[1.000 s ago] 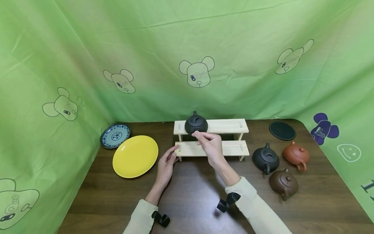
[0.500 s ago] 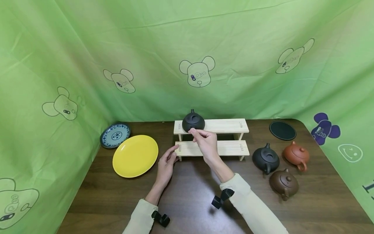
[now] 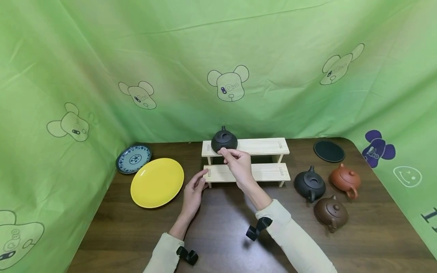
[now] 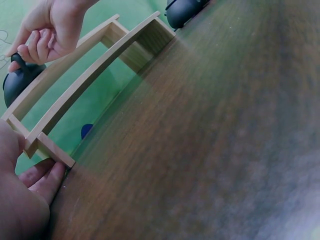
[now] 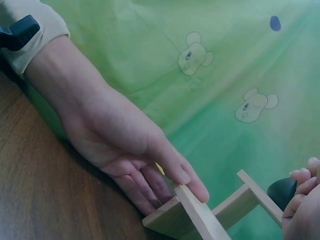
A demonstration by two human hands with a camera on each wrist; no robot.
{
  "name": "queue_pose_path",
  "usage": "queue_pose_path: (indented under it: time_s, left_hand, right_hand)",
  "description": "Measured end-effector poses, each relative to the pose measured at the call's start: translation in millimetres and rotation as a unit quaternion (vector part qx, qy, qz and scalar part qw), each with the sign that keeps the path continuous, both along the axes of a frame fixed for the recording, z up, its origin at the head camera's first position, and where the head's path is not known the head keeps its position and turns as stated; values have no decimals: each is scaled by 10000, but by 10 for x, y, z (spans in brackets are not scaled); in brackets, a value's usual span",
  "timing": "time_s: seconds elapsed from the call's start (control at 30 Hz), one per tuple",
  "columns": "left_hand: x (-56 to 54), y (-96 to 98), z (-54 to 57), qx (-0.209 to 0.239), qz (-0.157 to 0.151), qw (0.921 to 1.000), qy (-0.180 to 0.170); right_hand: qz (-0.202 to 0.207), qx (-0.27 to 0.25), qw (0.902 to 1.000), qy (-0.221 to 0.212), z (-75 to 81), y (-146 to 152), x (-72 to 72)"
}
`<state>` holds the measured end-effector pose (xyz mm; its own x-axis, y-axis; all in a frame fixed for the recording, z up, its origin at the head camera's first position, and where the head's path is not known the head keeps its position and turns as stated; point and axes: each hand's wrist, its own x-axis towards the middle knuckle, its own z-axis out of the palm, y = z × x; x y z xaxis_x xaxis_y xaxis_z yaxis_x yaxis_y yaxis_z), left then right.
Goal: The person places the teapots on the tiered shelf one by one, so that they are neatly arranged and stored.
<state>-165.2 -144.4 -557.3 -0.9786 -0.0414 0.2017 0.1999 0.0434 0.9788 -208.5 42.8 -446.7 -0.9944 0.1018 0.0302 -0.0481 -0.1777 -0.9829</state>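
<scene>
A two-tier wooden display stand [image 3: 269,172] stands at the back middle of the table. A black teapot [image 3: 223,139] is at the left end of its upper shelf, spout pointing away. My right hand [image 3: 240,168] pinches the teapot's handle [image 4: 18,61] between thumb and fingers; the left wrist view shows that grip from the side. My left hand [image 3: 194,193] holds the left end of the lower shelf. In the right wrist view, its thumb and index finger lie at the shelf's top edge, while the other fingers touch the side support below.
To the right stand another black teapot [image 3: 310,184], an orange-red teapot [image 3: 345,179] and a brown teapot [image 3: 331,213], near a black oval plate [image 3: 329,151]. A yellow plate [image 3: 157,183] and a blue patterned plate [image 3: 133,158] lie left. Green cloth [image 3: 164,49] surrounds the table.
My right hand has shifted the black teapot a little to the left along the upper shelf, mostly in the first half second. My left hand stays at the stand's end.
</scene>
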Motion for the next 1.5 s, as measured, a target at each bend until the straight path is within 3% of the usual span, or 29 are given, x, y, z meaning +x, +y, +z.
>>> queue_pose_path:
  time_s: [0.13,0.2,0.33,0.57,0.77,1.0,1.07,1.23,1.5]
  left_hand:
    - [-111,-71,-224,119,-38,9995,-278]
    - [-169,-111,-356,177,-116,9997,-77]
    - [-159,-101,-337,175,-115,9997,110]
    - [-217,-139,-427,262,-143,9992,-249]
    - [-197,-122,-389,313,-155,9989,-306]
    - [-98,-59,-220,250,-155,9988,389]
    - [-98,-61,-215,253,-163,9989,351]
    - [-170,-100,-329,260,-105,9994,-217]
    - [-198,-128,-384,206,-164,9992,-291]
  right_hand:
    - [-92,-99,9999,-1,-20,-13,-4]
    - [-127,-157,9998,24,-33,-25,-4]
    - [-89,-225,9997,12,-35,-36,-9]
    - [67,-504,9987,-11,-32,-61,-1]
    - [145,-574,9982,-10,-31,-50,5]
    - [110,-557,9984,-55,-23,-35,2]
    - [105,-540,9985,-62,-25,-33,-1]
    - [130,-519,9986,-37,-41,-29,-15]
    - [190,-655,9976,-81,-62,13,-5]
